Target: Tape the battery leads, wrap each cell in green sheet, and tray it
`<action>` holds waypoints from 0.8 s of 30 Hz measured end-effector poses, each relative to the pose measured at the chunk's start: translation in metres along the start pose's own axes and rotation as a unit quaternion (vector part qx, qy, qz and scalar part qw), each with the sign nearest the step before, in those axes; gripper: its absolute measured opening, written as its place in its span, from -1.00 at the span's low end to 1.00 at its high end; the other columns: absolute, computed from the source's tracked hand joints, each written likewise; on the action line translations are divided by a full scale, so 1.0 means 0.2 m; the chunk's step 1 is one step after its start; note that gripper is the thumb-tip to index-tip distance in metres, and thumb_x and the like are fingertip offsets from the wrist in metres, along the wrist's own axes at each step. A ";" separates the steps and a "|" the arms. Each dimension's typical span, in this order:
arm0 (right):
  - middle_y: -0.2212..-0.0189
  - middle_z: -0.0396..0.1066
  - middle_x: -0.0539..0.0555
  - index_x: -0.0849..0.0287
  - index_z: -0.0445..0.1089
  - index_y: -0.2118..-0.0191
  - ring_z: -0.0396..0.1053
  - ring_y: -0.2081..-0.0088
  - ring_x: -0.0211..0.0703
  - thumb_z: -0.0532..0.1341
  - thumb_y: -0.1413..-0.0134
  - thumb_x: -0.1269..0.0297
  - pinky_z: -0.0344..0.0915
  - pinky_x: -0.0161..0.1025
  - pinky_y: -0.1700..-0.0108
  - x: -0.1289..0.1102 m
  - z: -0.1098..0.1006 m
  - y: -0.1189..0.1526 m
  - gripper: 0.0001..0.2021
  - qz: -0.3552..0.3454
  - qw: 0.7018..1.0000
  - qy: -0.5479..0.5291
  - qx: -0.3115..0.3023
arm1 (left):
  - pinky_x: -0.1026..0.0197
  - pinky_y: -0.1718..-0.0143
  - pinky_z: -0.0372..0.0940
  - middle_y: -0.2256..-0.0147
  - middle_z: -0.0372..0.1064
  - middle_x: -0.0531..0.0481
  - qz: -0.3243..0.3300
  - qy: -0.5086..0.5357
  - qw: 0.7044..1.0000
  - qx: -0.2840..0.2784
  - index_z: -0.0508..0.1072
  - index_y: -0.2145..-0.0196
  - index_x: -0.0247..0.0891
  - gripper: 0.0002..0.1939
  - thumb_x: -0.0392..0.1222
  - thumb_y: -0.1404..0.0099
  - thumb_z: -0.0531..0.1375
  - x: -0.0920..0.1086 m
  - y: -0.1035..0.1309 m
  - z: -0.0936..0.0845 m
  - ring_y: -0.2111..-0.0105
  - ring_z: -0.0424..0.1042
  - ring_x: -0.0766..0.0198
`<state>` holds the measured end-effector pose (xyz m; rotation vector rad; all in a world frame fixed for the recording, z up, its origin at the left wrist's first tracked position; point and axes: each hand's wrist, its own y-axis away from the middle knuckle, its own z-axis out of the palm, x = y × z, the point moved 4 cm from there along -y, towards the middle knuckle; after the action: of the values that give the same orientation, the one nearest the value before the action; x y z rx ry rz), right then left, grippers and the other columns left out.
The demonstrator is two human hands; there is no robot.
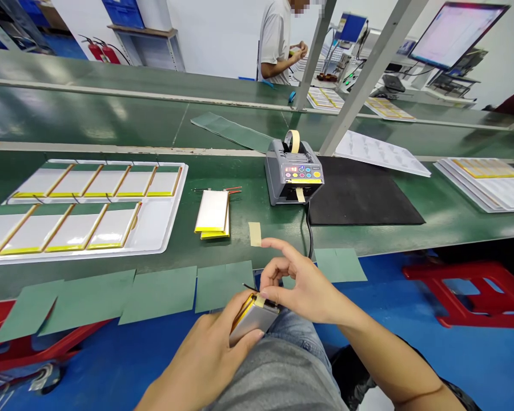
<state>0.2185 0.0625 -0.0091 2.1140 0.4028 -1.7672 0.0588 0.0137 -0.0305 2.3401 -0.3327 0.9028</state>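
Observation:
My left hand is wrapped round a silver battery cell with yellow edges, held above my lap. At the cell's top end, thumb and curled fingers of my right hand touch a small piece of tape and a dark wire; its index finger points out to a tape piece stuck near the table edge. Two stacked white cells with red and black wires lie on the green table. Behind them to the right stands a grey tape dispenser, a strip of tape sticking out of its front.
White trays of cells lie at left. A black mat and stacked white trays are at right. Green sheets hang along the front edge. A power cable runs down. Beyond the table stands a person; red stools are below.

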 end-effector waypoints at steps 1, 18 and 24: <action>0.44 0.38 -0.13 -0.06 0.05 -0.13 0.29 0.43 -0.32 0.26 0.04 0.50 0.31 -0.25 0.26 0.00 0.00 0.00 -0.36 -0.003 1.000 0.008 0.001 | 0.29 0.43 0.17 0.37 0.44 0.15 0.001 0.004 1.000 -0.002 0.14 -0.05 -0.03 -0.66 -0.04 -0.33 -0.01 0.01 0.00 0.00 0.42 0.37 0.20; 0.28 0.14 -0.06 -0.05 -0.12 -0.23 0.18 0.36 -0.37 0.44 0.28 0.39 0.23 -0.33 0.29 0.18 0.03 -0.09 -0.02 0.056 0.983 -0.121 -0.125 | 0.28 0.40 0.12 0.42 0.37 0.16 0.048 0.070 0.996 -0.024 0.27 0.10 -0.06 -0.77 0.01 -0.32 0.04 -0.04 0.00 0.04 0.46 0.29 0.26; 0.48 0.17 -0.07 0.22 0.29 0.29 0.10 0.47 -0.37 0.28 0.00 0.19 0.10 -0.35 0.40 0.04 -0.14 -0.10 -0.76 -0.065 0.992 -0.093 -0.062 | 0.31 0.32 0.21 0.33 0.36 0.10 0.031 0.338 0.936 -0.091 0.35 0.17 -0.17 -0.72 0.00 -0.21 0.20 -0.07 -0.02 -0.03 0.32 0.31 0.26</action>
<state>0.2363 0.0926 -0.0139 1.8574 0.5958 -1.9372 0.0477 0.0202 -0.0376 1.7226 -0.1875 1.5592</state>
